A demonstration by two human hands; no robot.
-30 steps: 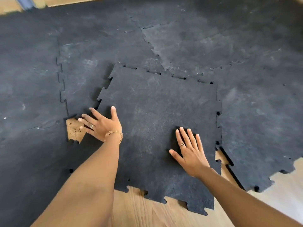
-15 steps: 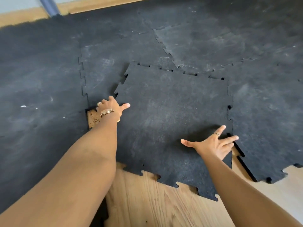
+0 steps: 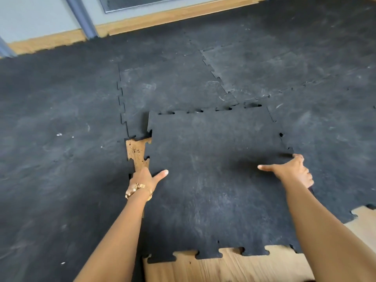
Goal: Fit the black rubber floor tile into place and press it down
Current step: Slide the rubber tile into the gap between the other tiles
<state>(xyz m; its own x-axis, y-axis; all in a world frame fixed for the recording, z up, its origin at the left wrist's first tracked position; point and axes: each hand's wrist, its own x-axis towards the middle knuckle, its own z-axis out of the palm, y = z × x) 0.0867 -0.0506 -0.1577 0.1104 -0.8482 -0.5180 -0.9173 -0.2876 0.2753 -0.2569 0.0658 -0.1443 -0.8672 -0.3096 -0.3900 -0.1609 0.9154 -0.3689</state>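
Black rubber floor tile [image 3: 213, 180] lies skewed in the gap among laid tiles [image 3: 173, 88], far edge overlapping, bare wood floor [image 3: 137, 151] showing left. Left hand [image 3: 145, 178] grasps its left edge, right hand [image 3: 293, 171] its right edge. Looks heavy, floppy, grippy; best held at opposite edges, teeth aligned first.

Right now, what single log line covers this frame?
step: seating tile | left hand: grips left edge | right hand: grips right edge | black rubber tile: not seated | wood floor: gap shows at left
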